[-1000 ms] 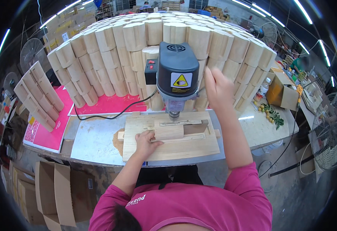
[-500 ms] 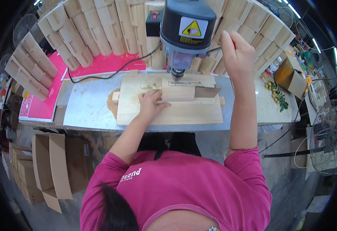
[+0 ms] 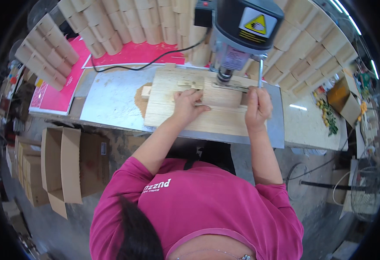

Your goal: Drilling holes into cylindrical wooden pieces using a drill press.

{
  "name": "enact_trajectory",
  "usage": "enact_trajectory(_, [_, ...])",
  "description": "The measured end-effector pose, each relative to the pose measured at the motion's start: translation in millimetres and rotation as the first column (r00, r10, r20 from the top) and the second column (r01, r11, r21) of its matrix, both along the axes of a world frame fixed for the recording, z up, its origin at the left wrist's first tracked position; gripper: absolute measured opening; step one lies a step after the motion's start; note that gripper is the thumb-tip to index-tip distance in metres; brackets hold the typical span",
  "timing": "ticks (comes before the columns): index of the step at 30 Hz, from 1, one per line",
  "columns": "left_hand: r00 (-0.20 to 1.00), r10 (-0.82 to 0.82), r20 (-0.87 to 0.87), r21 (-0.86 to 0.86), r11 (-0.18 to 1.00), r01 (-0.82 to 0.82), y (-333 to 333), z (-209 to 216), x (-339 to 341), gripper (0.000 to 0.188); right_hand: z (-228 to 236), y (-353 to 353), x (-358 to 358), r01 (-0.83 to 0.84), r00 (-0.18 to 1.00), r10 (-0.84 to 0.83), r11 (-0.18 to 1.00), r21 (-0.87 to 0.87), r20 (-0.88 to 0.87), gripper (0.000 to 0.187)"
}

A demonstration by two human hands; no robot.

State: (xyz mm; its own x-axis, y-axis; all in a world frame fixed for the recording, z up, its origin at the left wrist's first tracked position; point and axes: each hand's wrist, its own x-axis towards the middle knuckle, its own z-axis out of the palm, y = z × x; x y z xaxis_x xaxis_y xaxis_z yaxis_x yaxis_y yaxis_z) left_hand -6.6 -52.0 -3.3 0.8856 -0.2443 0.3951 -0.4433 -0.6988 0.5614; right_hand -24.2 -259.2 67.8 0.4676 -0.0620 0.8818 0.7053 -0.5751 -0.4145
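Note:
A drill press [image 3: 244, 28] with a dark motor housing stands over the bench, its chuck [image 3: 224, 76] down close to a curved pale wooden piece [image 3: 222, 93]. That piece lies on a flat wooden board [image 3: 224, 117] fitted with a metal strip along its back. My left hand [image 3: 188, 106] holds the left end of the piece, fingers at its end and thumb along the near side. On the right, my right hand [image 3: 258, 107] is closed round the lower end of the press's metal lever [image 3: 261, 71]. The drill tip is too small to make out.
Rows of similar wooden pieces [image 3: 142, 19] stand behind the press, with more [image 3: 47, 54] at the far left. A black cable [image 3: 151, 64] crosses the pink sheet. Sawdust [image 3: 142, 99] lies beside the board. An open carton [image 3: 70, 164] stands on the floor at left.
My right hand has pulled the lever down toward me, from high beside the motor housing to board level, and the chuck is lower. My left hand stays on the wooden piece. The view has shifted.

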Motion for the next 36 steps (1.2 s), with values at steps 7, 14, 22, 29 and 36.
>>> enact_trajectory(7, [0.997, -0.009, 0.071, -0.102, 0.995, 0.016, -0.6, -0.5, -1.0, 0.041, 59.9, -8.8, -8.1, 0.079, 0.997, -0.079, 0.997, -0.012, 0.002, 0.010])
enact_trajectory(14, [1.000, -0.022, -0.022, -0.084, 0.996, 0.020, -0.7, 0.3, 3.3, 0.047, 168.9, -22.3, 96.1, 0.247, 0.927, -0.278, 0.958, -0.148, -0.251, 0.035])
enact_trajectory(22, [0.991, -0.026, -0.132, -0.212, 0.977, -0.003, 0.4, 4.4, 3.4, 0.047, 112.2, -35.6, 58.8, -0.160, 0.856, 0.241, 0.965, 0.209, -0.458, 0.035])
enact_trajectory(29, [0.951, -0.259, -0.170, -0.410, 0.896, 0.170, 14.2, 11.7, -2.1, 0.040, 8.3, -52.4, 0.2, -0.202, 0.702, -0.128, 0.908, -0.368, -0.700, 0.031])
enact_trajectory(36, [0.956, -0.293, 0.028, -0.364, 0.887, 0.283, 79.0, 46.9, -40.4, 0.031, 10.8, -49.2, -20.2, -0.233, 0.689, -0.048, 0.930, -0.284, -0.723, 0.030])
